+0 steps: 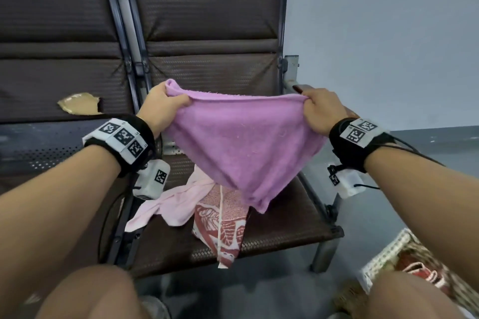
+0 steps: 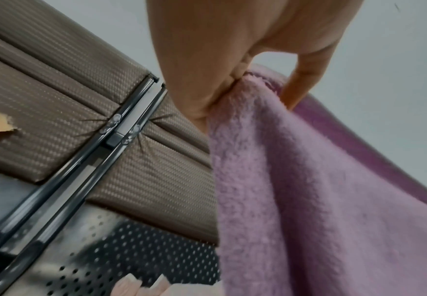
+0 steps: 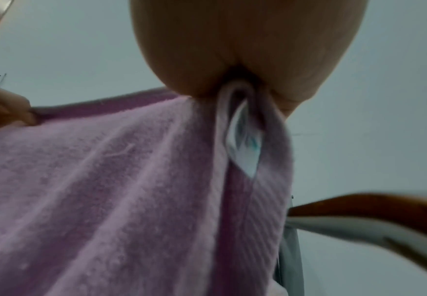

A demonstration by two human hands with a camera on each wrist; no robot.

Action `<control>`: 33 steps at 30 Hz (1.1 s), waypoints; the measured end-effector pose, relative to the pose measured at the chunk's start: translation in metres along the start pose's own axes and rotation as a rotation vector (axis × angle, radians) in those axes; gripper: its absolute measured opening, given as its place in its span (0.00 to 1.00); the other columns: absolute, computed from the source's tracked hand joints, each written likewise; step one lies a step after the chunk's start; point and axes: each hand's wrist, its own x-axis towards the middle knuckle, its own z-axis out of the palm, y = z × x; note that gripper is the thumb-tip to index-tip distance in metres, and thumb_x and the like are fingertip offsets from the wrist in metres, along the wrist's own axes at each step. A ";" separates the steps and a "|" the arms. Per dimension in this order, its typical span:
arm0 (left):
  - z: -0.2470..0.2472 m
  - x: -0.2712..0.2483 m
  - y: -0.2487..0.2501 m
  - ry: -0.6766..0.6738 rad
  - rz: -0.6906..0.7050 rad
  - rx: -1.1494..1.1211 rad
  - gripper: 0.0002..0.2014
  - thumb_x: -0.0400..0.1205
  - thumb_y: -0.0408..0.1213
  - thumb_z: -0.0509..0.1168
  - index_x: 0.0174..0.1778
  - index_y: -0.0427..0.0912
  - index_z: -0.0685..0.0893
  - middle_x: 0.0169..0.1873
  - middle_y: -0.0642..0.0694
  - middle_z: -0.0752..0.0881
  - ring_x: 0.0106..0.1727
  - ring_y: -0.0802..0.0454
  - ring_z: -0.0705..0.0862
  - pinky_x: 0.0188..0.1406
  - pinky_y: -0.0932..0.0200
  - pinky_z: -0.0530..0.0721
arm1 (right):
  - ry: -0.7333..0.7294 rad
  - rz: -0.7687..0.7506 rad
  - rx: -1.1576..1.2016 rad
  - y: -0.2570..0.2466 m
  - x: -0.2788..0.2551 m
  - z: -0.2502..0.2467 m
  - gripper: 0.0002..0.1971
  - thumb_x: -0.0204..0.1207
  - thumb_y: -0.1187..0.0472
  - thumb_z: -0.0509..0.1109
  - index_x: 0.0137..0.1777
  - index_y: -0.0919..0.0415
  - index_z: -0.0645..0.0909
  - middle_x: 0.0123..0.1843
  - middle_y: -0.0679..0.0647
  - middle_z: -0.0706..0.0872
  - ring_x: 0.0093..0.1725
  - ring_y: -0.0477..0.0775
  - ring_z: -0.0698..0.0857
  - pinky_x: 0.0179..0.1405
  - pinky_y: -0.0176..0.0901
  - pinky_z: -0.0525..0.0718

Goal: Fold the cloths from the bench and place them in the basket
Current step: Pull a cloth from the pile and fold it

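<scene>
A purple towel [image 1: 241,142] hangs in the air above the brown bench seat [image 1: 285,220], stretched by its top edge. My left hand [image 1: 166,106] pinches its left corner and my right hand [image 1: 320,111] pinches its right corner. The left wrist view shows my left hand [image 2: 222,66] clamped on the purple towel [image 2: 321,200]. In the right wrist view my right hand [image 3: 245,50] grips the purple towel [image 3: 118,190] beside a white label [image 3: 245,148]. Below lie a pale pink cloth [image 1: 171,204] and a red patterned cloth [image 1: 223,225]. The woven basket [image 1: 388,254] stands at the lower right.
The bench has two brown padded backrests [image 1: 212,21]; the left one has a torn patch [image 1: 77,103]. A perforated metal seat [image 1: 39,145] lies to the left. A metal armrest [image 1: 293,80] sits behind my right hand. Grey floor [image 1: 427,153] spreads to the right. My knees fill the bottom.
</scene>
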 end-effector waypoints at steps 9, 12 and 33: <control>-0.021 0.021 0.030 0.182 0.108 0.187 0.18 0.77 0.50 0.75 0.45 0.36 0.90 0.35 0.45 0.86 0.36 0.53 0.78 0.38 0.56 0.78 | -0.037 -0.030 0.192 -0.008 -0.003 -0.050 0.26 0.83 0.43 0.64 0.28 0.53 0.60 0.27 0.48 0.62 0.29 0.50 0.62 0.22 0.36 0.61; -0.005 0.021 0.033 0.245 0.028 0.083 0.19 0.78 0.50 0.72 0.34 0.35 0.84 0.30 0.45 0.75 0.35 0.51 0.71 0.32 0.58 0.70 | -0.059 0.037 0.268 -0.012 -0.003 -0.049 0.28 0.83 0.40 0.63 0.27 0.55 0.65 0.28 0.54 0.65 0.29 0.52 0.65 0.28 0.40 0.67; 0.096 -0.042 0.071 -0.062 -0.144 -0.237 0.11 0.77 0.22 0.60 0.52 0.36 0.82 0.44 0.40 0.87 0.38 0.51 0.85 0.36 0.61 0.81 | -0.335 0.305 0.889 -0.071 -0.030 -0.018 0.08 0.75 0.74 0.61 0.48 0.75 0.82 0.32 0.56 0.75 0.29 0.51 0.75 0.25 0.39 0.70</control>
